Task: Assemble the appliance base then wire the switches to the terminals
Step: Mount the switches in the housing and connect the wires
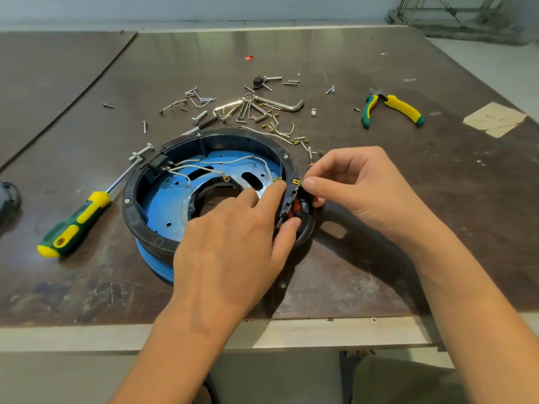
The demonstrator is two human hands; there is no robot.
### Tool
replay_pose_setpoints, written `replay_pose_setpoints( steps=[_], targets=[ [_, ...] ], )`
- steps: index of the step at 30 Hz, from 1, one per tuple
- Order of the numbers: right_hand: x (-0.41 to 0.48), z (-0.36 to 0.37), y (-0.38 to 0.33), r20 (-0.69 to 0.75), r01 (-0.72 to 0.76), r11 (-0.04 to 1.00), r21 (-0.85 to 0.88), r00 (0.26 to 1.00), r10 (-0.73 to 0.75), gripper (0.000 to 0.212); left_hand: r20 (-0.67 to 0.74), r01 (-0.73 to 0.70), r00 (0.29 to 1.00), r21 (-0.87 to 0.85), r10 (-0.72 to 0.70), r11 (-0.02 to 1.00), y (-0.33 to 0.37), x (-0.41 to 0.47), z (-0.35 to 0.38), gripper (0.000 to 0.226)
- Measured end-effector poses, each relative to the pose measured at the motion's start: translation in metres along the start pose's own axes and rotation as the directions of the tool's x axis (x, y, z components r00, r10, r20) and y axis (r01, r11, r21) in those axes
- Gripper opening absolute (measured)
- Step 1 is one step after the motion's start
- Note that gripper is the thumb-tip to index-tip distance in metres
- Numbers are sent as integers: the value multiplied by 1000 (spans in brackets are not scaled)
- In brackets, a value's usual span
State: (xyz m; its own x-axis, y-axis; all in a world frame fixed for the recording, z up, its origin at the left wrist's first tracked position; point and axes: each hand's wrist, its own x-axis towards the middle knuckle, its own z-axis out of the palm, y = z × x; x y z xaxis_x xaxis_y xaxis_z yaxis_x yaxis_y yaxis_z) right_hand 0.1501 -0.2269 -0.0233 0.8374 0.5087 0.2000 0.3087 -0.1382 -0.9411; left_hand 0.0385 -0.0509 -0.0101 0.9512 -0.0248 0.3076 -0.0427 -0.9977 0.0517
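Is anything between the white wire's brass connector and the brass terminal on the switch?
Nothing visible. The connector at a fingertip of the left hand and the terminal face each other across an open gap; the right hand holds the switch from the outer side.

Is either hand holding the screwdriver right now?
No, the screwdriver lies untouched on the table, while the left hand and right hand hold the switch at the base.
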Motion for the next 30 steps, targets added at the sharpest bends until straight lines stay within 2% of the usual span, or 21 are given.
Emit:
replay_pose_setpoints(
  steps=[6,15,20,30],
  targets=[
    [0,0,-2,14,21,997,-67,1000,-20,3,-12,0,1000,16,1,1000,0,0,0,46],
    [0,6,-1,-59,59,982,-177,996,-71,5,-17,-5,1000,56,6,998,2,0,-2,47],
    [-2,5,-1,-19,119,970,-210,992,-126,7,2,-9,1000,53,8,999,2,0,-3,47],
    [0,6,4,-61,139,975,-172,987,-152,12,7,-14,1000,47,13,999,3,1,-3,47]
  ],
)
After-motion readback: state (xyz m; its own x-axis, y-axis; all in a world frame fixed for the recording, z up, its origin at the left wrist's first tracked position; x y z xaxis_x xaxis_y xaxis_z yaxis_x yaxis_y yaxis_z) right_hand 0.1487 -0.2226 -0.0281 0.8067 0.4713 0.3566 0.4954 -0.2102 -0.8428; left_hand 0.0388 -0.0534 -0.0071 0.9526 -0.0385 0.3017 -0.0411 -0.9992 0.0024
